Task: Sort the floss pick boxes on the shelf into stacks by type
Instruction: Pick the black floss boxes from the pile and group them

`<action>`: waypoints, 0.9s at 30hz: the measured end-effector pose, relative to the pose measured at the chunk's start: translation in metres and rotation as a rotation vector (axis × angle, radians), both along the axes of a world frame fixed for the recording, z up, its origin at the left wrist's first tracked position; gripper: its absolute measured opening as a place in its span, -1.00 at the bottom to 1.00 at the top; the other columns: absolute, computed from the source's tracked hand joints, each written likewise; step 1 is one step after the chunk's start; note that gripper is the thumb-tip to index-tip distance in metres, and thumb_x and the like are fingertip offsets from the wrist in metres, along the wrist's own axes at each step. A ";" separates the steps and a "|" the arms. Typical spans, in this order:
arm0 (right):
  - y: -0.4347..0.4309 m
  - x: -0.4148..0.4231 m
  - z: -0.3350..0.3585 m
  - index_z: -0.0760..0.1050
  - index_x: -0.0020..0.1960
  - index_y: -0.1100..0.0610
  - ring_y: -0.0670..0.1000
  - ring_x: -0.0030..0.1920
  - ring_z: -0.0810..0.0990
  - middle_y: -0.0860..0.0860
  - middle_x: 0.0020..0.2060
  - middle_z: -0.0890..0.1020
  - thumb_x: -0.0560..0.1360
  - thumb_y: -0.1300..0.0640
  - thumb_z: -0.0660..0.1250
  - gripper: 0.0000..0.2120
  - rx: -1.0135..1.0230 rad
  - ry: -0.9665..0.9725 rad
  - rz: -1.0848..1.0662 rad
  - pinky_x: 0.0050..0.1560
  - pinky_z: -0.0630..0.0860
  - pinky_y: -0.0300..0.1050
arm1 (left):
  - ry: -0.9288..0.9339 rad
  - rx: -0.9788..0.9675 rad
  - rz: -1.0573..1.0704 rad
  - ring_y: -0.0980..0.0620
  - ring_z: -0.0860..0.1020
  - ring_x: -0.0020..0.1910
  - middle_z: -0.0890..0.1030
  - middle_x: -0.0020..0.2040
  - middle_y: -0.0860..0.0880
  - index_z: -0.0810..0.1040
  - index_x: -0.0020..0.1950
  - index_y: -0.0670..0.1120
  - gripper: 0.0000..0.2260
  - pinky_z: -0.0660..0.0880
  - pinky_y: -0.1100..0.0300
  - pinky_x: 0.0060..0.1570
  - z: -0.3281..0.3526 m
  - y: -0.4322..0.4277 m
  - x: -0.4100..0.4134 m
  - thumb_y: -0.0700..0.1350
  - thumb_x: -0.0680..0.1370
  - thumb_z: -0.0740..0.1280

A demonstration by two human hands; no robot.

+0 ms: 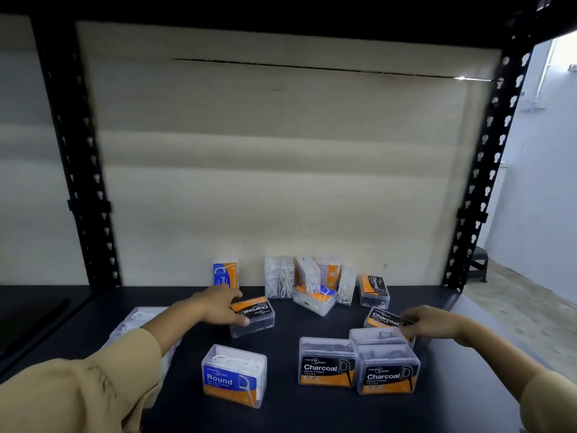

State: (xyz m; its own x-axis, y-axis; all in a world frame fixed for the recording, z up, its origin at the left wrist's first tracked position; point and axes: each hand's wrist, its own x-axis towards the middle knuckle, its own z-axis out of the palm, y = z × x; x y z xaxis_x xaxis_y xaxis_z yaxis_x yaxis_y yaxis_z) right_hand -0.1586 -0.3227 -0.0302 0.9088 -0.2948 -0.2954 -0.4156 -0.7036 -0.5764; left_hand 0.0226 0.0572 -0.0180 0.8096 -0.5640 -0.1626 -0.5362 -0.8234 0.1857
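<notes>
My left grip (223, 307) clamps the mid-frame Charcoal box (253, 317); my right grip (421, 321) pinches another Charcoal box (385, 318); light, stiff, slick plastic, best held across short sides.

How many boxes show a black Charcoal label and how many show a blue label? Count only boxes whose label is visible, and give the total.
Black Charcoal label boxes: 5
Blue label boxes: 3
Total with a visible label: 8
The clear boxes at the back and under the left sleeve hide their labels, so they are not counted.
</notes>
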 end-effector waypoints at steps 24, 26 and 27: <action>0.002 0.008 0.005 0.36 0.04 0.09 0.02 -0.12 0.55 0.07 -0.04 0.60 0.28 0.25 0.51 -0.56 0.018 -0.140 0.049 -0.04 0.53 -0.08 | 0.068 -0.212 0.062 0.07 0.51 -0.02 0.58 0.06 -0.04 0.41 0.03 -0.01 -0.63 0.42 0.30 -0.14 0.005 -0.008 0.001 -0.08 0.34 0.52; 0.001 0.008 0.004 0.38 0.02 0.08 0.08 -0.02 0.59 0.09 0.00 0.61 0.26 0.24 0.51 -0.57 -0.001 -0.139 0.046 0.06 0.54 -0.01 | 0.022 -0.255 0.073 0.06 0.52 -0.09 0.61 0.00 -0.07 0.48 -0.01 -0.07 -0.67 0.40 0.30 -0.21 0.007 -0.007 0.002 -0.09 0.32 0.52; 0.002 0.008 0.005 0.40 0.01 0.06 0.11 0.02 0.59 0.10 0.01 0.61 0.25 0.24 0.51 -0.58 -0.017 -0.144 0.042 0.08 0.54 0.02 | -0.010 -0.281 0.074 0.05 0.51 -0.11 0.61 -0.02 -0.08 0.50 -0.01 -0.09 -0.67 0.38 0.27 -0.21 0.009 -0.008 0.003 -0.09 0.32 0.51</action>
